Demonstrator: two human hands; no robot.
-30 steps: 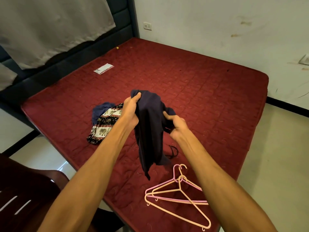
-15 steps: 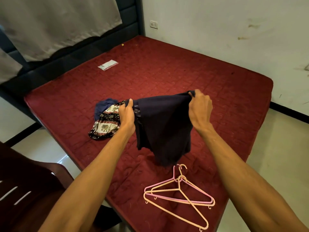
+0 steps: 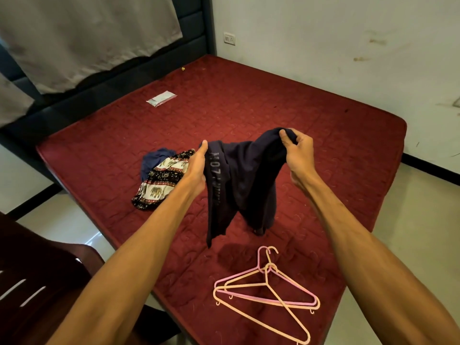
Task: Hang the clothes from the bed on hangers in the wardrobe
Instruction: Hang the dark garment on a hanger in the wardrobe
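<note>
Dark red quilting covers the bed [image 3: 311, 113]. Near the bed's left edge an elephant-print garment [image 3: 161, 180] lies partly over a blue cloth [image 3: 153, 161]. Above the bed's middle, the left hand [image 3: 196, 168] grips one edge of a navy garment [image 3: 241, 180] with grey lettering, fingers closed on the fabric. The right hand [image 3: 298, 155] pinches the other, bunched edge with curled fingers. The garment hangs between them over the bed. Two plastic hangers [image 3: 268, 268], pink and peach, lie crossed near the bed's near edge.
</note>
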